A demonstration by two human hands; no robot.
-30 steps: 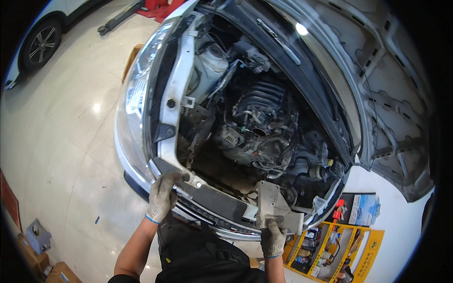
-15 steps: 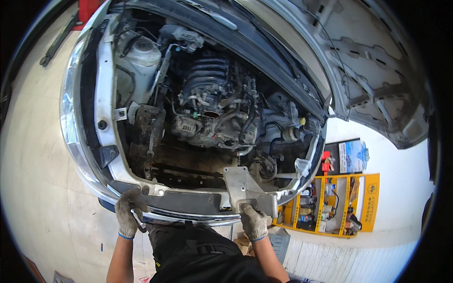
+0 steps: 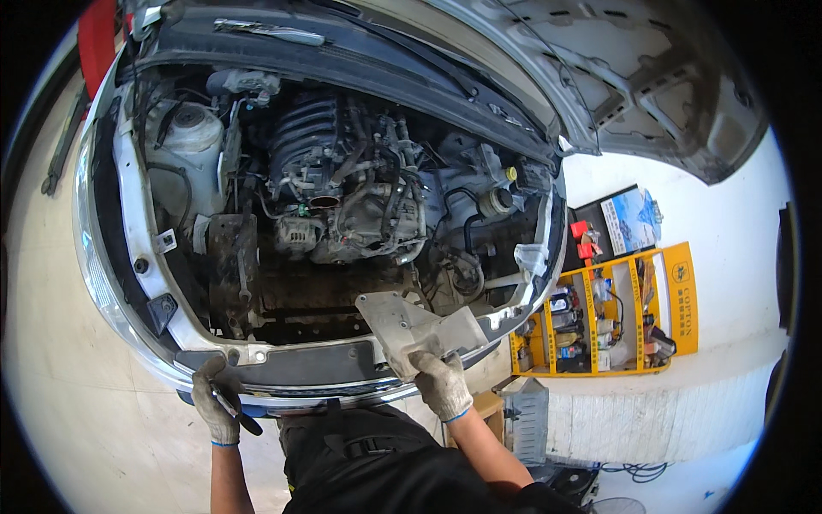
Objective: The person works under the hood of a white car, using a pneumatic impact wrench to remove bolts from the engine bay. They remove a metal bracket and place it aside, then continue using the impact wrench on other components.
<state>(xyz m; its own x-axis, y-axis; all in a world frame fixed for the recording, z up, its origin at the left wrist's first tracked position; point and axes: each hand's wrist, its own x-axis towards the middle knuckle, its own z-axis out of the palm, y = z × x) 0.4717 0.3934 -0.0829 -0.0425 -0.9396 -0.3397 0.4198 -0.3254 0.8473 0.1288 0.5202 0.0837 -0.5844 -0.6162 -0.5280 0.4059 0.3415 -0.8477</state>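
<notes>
My right hand (image 3: pixel 443 384), in a grey-white work glove, grips a flat grey metal bracket (image 3: pixel 398 330) with bolt holes by its near edge. The bracket is tilted and held over the front edge of the open engine bay. At the left, my gloved left hand (image 3: pixel 211 396) is closed around a slim silver hand tool (image 3: pixel 225 403) with a black end; its exact kind is hard to make out. That hand is beside the front bumper. Beyond both hands the engine (image 3: pixel 342 188) sits in the bay, with a round open port (image 3: pixel 324 203) facing me.
The raised hood (image 3: pixel 651 86) hangs over the upper right. A wrench (image 3: pixel 246 278) lies on the dark mount at the bay's left. To the right stand a yellow shelf (image 3: pixel 634 364) with bottles and a cardboard box (image 3: pixel 488 409). A red post (image 3: pixel 97 43) rises at the far left.
My view has swung right, so the car appears further left. The bracket has turned and tilted in my right hand. My left hand still holds the silver and black tool.
</notes>
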